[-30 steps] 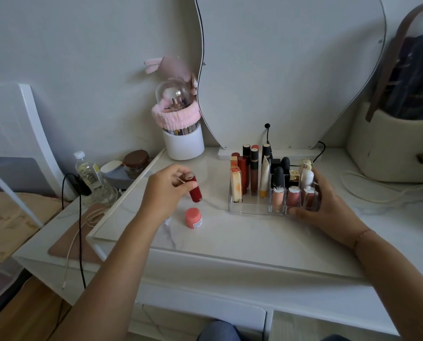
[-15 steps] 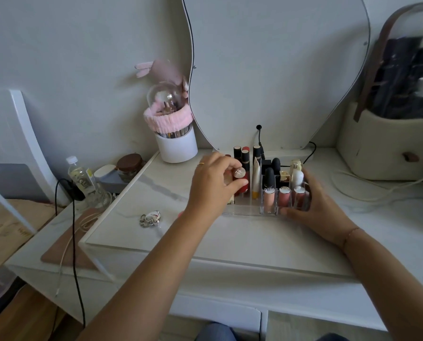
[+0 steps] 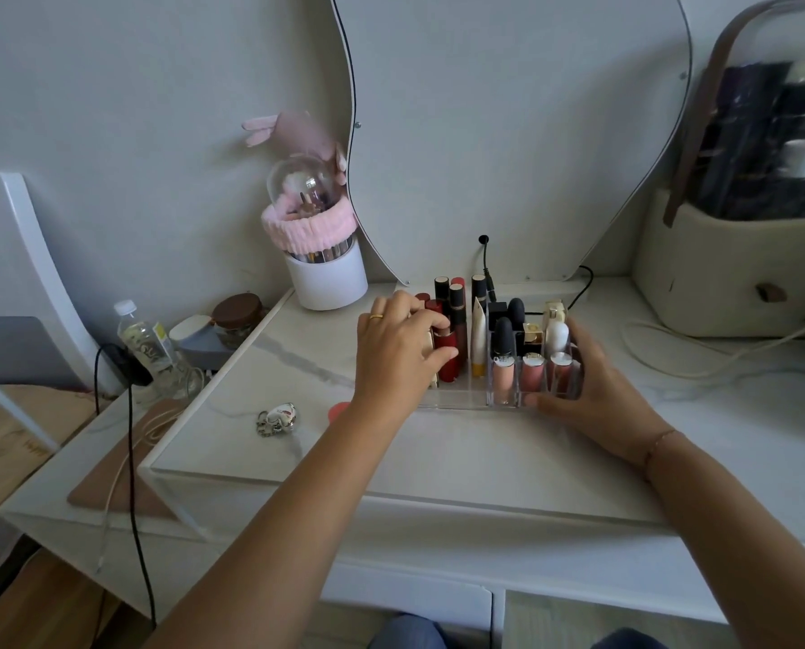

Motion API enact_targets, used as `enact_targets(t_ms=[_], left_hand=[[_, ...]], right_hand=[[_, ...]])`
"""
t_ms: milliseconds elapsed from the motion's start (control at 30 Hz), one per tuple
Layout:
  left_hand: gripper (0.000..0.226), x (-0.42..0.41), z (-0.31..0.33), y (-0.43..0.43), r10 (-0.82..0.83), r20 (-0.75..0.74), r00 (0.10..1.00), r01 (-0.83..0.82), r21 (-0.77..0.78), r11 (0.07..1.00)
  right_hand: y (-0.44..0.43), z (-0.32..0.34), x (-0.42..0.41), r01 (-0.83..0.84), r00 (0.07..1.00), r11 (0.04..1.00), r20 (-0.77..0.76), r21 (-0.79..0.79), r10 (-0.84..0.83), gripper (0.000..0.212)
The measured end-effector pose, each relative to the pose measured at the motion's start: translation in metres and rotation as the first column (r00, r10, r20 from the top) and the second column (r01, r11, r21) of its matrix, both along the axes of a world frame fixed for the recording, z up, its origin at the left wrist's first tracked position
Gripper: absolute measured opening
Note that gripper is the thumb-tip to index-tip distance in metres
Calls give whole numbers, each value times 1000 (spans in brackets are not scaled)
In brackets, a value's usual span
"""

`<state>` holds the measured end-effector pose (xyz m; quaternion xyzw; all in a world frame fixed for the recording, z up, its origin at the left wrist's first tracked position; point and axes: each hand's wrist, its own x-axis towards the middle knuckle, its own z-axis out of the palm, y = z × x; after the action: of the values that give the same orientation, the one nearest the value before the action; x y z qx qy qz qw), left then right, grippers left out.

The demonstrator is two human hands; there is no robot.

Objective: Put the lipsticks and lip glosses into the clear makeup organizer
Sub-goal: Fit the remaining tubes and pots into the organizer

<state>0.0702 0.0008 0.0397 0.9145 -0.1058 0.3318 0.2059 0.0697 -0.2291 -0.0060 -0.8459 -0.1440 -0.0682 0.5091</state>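
Left hand (image 3: 403,348), gold ring on one finger, reaches over the left end of the clear makeup organizer (image 3: 457,399). Fingers curled round a red lipstick (image 3: 447,356); thumb on its front, tube upright and down inside a left-side compartment among other dark red tubes. Cannot tell whether its base touches the floor of the slot.

Right hand (image 3: 599,391) pressed against the organizer's right end, fingers spread and wrapped along the side wall, thumb lying at the front lower edge. Holding the case itself, nothing else in it.

Organizer sits on the white marble counter (image 3: 485,452), just before the mirror base. Front right row: three pink lip glosses (image 3: 503,379) standing upright. Behind them black-capped tubes and a white bottle.

A round coral pot (image 3: 339,409) lies on the counter, partly hidden by the left forearm. Keyring charm (image 3: 277,417) further left. White brush holder (image 3: 326,278) with pink band at the back.
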Motion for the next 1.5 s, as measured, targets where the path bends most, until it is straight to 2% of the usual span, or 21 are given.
enact_targets(t_ms=[133,300,433,667,800,967,1100,1267,1500], left_hand=[[29,-3,0,2,-22,3,1000,22,-17,1000],[28,-22,-5,34,4,17,1000,-2,-142,990],[29,-43,-13,77,72,-80,994,-88,-224,971],[42,-66,-27,107,54,-257,965,-76,-76,994],[42,-74,-32,112,19,-332,943,-39,-55,998],[29,-73,-32,92,-27,-273,962,1,-97,995],[26,-69,-29,54,-136,-210,968,77,-270,960],[24,-54,-22,-4,-146,-115,983,81,-442,893],[26,-49,-33,-49,6,-137,991,-60,-395,917]], right_hand=[[0,0,0,1,1000,1000,-3,0,-1,95],[0,0,1,2,1000,1000,5,-10,-2,94],[-1,-1,2,0,1000,1000,4,-11,1,96],[-1,-1,2,-5,1000,1000,-2,-19,5,97],[-1,-2,2,3,1000,999,0,-33,-3,98],[0,-2,2,25,1000,998,7,-50,-25,98],[-1,-2,2,26,1000,998,6,-62,-25,99],[-1,-3,3,23,1000,998,8,-56,-23,98],[-2,-5,5,17,1000,999,20,-32,-17,97]])
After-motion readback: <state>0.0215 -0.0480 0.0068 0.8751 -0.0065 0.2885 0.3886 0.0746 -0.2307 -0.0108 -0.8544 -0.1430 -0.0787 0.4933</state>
